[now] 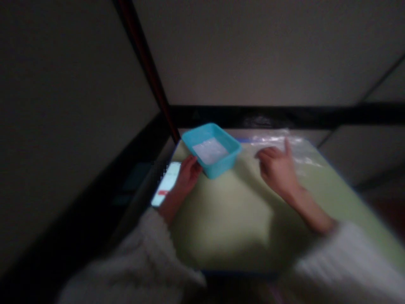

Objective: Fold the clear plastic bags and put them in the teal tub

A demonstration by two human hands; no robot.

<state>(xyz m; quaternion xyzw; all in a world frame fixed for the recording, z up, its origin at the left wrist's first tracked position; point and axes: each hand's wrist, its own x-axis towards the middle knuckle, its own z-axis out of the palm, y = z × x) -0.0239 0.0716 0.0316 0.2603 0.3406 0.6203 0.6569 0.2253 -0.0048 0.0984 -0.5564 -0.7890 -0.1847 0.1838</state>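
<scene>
Fuzzy sleeves (136,261) up close, then the desk (228,223). Blue basket (224,166) sits at the far left of it, white sheet (210,150) inside, long side maybe running far left to near right (blurry, so not certain). Left hand (189,174) is way nearer, fingers bent at its near-left wall; can't tell if they're pinching it. Right hand (278,171) is off to the right, curled with one digit up, near some clear plastic (305,154).
</scene>
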